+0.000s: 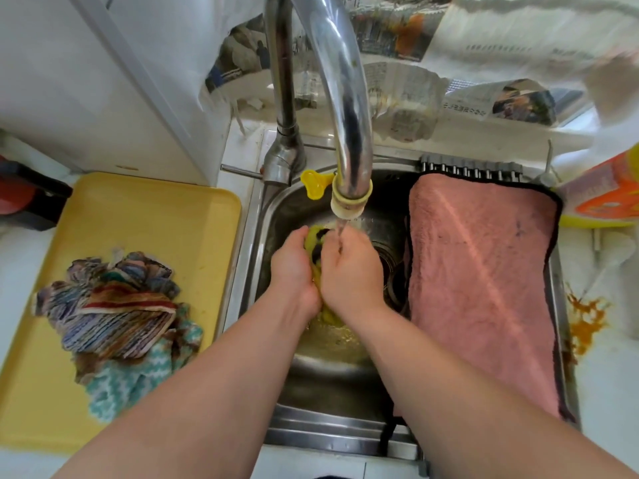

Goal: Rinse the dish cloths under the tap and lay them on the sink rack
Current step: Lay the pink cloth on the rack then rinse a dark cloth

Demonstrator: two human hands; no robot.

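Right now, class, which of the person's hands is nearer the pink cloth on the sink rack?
Right. The right hand sits just left of the pink cloth, apart from it; the left hand lies further left, beyond the yellow cloth that both hands grip.

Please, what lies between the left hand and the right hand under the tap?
In the head view, a crumpled yellow dish cloth with dark patches lies there; the left hand and the right hand both grip it.

Bright, even daylight with soft shadows; glare streaks the tap [349,98]; wide-angle distortion bends the edges; motion blur smears the upper right newspaper [518,36]; the sink [311,385] centre is sharp.
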